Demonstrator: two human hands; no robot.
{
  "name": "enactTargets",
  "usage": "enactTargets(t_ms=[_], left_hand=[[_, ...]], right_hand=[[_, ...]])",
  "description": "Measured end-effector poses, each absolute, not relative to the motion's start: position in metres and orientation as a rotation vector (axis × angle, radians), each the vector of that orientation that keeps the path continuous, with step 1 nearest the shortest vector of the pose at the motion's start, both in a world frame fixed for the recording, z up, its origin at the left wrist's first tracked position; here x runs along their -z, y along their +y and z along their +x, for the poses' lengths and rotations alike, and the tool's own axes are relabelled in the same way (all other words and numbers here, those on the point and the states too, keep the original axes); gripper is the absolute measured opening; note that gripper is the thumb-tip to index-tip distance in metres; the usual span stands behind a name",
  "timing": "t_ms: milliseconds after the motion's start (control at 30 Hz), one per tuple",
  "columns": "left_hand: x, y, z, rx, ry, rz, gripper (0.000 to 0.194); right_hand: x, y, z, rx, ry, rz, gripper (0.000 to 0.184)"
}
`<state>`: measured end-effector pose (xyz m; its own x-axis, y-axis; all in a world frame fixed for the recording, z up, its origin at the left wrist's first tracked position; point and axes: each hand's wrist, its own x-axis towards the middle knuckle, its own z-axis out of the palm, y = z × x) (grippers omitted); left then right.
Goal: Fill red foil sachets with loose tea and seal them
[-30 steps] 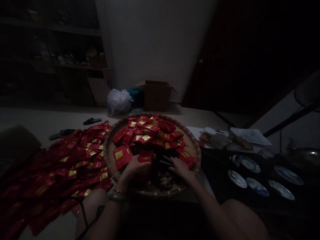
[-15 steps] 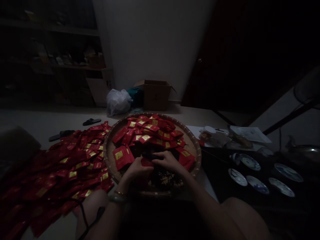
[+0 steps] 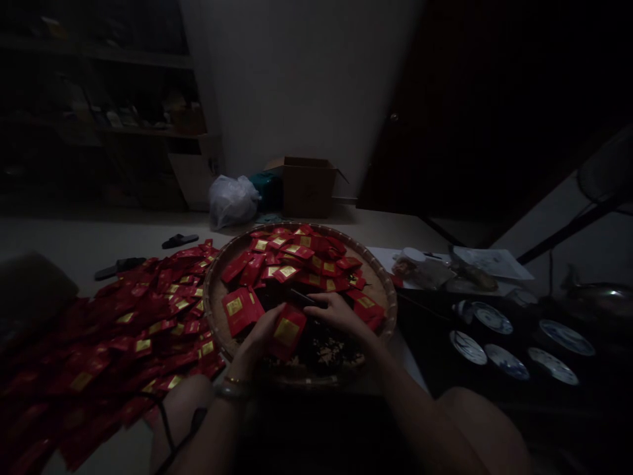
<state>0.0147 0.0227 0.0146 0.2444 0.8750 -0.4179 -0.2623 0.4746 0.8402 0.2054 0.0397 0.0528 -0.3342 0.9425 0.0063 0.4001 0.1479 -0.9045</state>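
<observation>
My left hand (image 3: 262, 335) is closed on a red packet (image 3: 299, 316) with a gold label, held tilted over the near part of a round woven bamboo tray (image 3: 212, 316). To its right, my right hand (image 3: 336, 311) is closed on a slim dark tool (image 3: 299, 295); the dim light hides its exact kind. The tool's tip points left, just above the packet. Many red packets (image 3: 301, 252) with gold labels lie heaped in the tray's far half. Below my hands, dark loose bits mixed with pale pieces (image 3: 326, 349) lie in the tray.
A big heap of red packets (image 3: 163, 330) covers the floor at left, near slippers (image 3: 179, 241). At right, a dark table holds patterned saucers (image 3: 507, 361) and a bagged item (image 3: 435, 274). A white plastic bag (image 3: 232, 201) and cardboard box (image 3: 309, 188) stand by the wall.
The red packet in my left hand has turned so its gold label now shows. My right hand and the dark tool have lifted slightly off the packet.
</observation>
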Motion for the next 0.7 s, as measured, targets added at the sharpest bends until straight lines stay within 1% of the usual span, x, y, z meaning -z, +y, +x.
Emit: enactTargets(t_ms=[67,133,200,367,533,700], left_hand=[[-0.014,0.023,0.015,-0.876,1.015,0.723,0.041],[-0.012,0.024,0.015,-0.881,0.989,0.737,0.044],[-0.011,0.024,0.015,-0.879,0.997,0.745,0.045],[-0.013,0.024,0.014,-0.870,1.062,0.779,0.041],[-0.018,0.021,0.015,-0.881,1.055,0.749,0.041],[-0.016,0.022,0.017,-0.869,1.072,0.736,0.040]], right_hand=[[-0.055,0.039,0.211,-1.200,-1.793,-1.314,0.045],[-0.056,0.039,0.215,-1.202,-1.787,-1.344,0.049],[-0.054,0.040,0.216,-1.184,-1.817,-1.325,0.047],[-0.051,0.038,0.207,-1.053,-1.882,-1.265,0.032],[-0.054,0.035,0.203,-1.050,-1.870,-1.248,0.034],[-0.054,0.036,0.202,-1.028,-1.852,-1.252,0.032]])
